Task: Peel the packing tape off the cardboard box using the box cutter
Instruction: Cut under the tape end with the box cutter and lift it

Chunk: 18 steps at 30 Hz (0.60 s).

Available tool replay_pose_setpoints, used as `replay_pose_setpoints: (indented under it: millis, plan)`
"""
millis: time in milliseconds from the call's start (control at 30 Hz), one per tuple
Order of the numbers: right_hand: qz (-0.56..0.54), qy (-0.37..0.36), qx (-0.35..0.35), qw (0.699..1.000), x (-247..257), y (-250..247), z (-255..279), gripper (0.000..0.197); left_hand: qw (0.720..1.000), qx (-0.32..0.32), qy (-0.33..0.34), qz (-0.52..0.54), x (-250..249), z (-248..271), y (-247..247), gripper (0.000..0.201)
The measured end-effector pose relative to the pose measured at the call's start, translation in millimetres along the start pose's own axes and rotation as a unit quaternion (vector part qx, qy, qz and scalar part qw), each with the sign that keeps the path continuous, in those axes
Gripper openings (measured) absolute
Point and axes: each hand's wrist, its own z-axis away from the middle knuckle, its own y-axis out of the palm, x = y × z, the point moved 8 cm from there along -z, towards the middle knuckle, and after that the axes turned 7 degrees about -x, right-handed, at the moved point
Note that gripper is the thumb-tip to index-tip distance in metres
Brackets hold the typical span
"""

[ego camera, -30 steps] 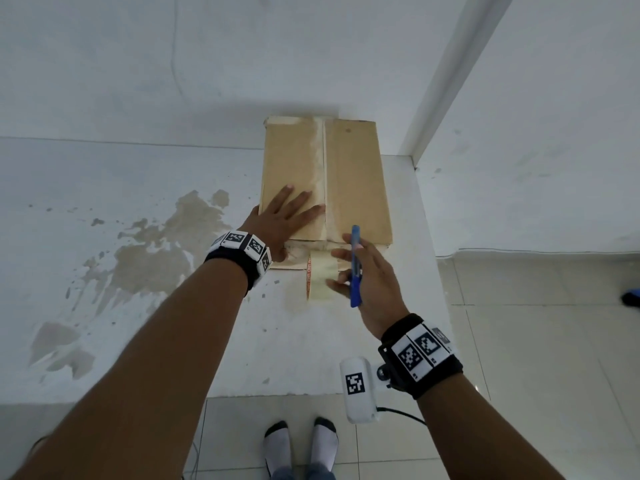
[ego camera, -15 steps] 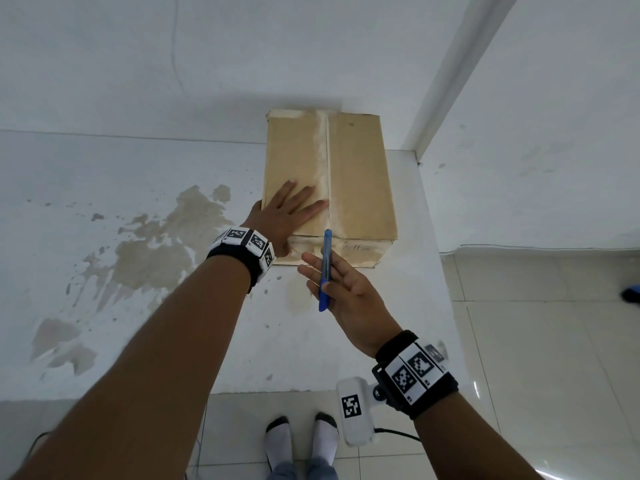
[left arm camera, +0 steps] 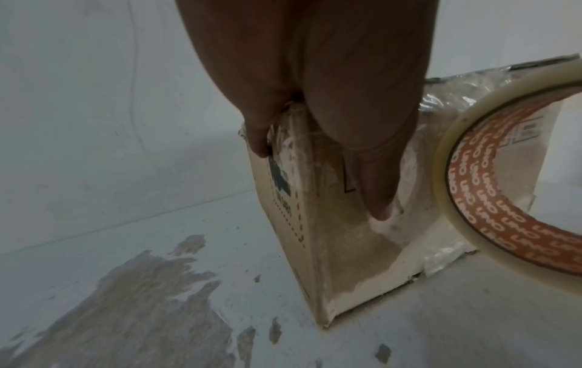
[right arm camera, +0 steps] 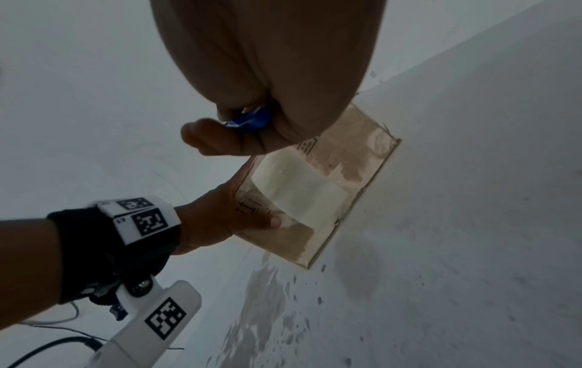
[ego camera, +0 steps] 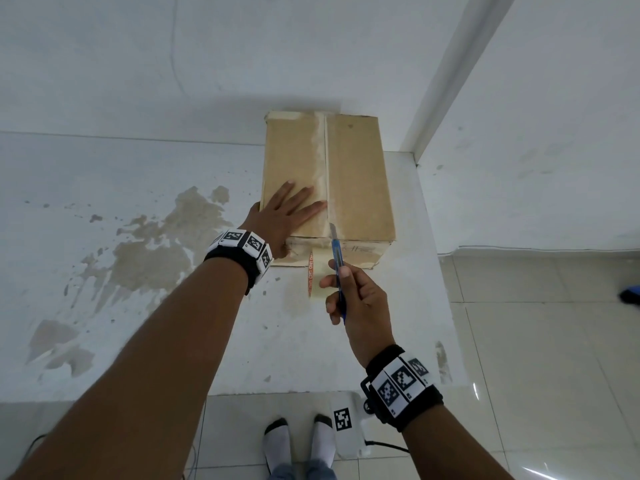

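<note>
A brown cardboard box (ego camera: 356, 181) lies on the white table against the wall, with clear packing tape (ego camera: 320, 157) along its top seam. My left hand (ego camera: 294, 207) lies flat on the box top, left of the seam. Its thumb (left arm camera: 378, 194) hangs down the box's near face (left arm camera: 346, 249). My right hand (ego camera: 349, 292) grips a blue box cutter (ego camera: 336, 261), fingers curled round its handle (right arm camera: 252, 119). The blade tip is at the near end of the seam on the top edge. A roll of tape (ego camera: 313, 275) stands on edge in front of the box, under the cutter.
Brown stains (ego camera: 149, 258) mark the table at the left. The table ends at its right edge (ego camera: 438, 289), with tiled floor beyond and a blue object (ego camera: 630, 294) on it. A wall corner (ego camera: 450, 81) rises behind the box. My socked feet (ego camera: 298, 441) are below the front edge.
My right hand has curled round the cutter, which lay across loose fingers before. It has moved forward, bringing the blade tip to the box's near top edge. The left hand stays on the box.
</note>
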Motion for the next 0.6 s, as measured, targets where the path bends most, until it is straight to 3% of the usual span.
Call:
replay_pose_setpoints:
  millis: [333, 433, 500, 533, 600]
  plan:
    - [0.021, 0.028, -0.045, 0.998, -8, -2, -3, 0.031, 1.0, 0.028, 0.001, 0.011, -5, 1, -2, 0.119]
    - [0.022, 0.013, -0.047, 0.999, 3, -7, -7, 0.03, 0.998, 0.031, -0.047, -0.015, -8, 11, -13, 0.11]
    - [0.025, 0.005, -0.048, 0.999, 11, -11, -13, 0.03, 0.988, -0.045, -0.137, 0.057, -8, 28, -27, 0.111]
    - [0.029, 0.0, -0.048, 0.998, 15, -14, -15, 0.03, 0.964, -0.122, -0.188, 0.139, -8, 40, -33, 0.111]
    - [0.052, -0.012, -0.044, 0.998, 23, -18, -22, 0.03, 0.87, -0.297, -0.257, 0.299, -13, 71, -40, 0.093]
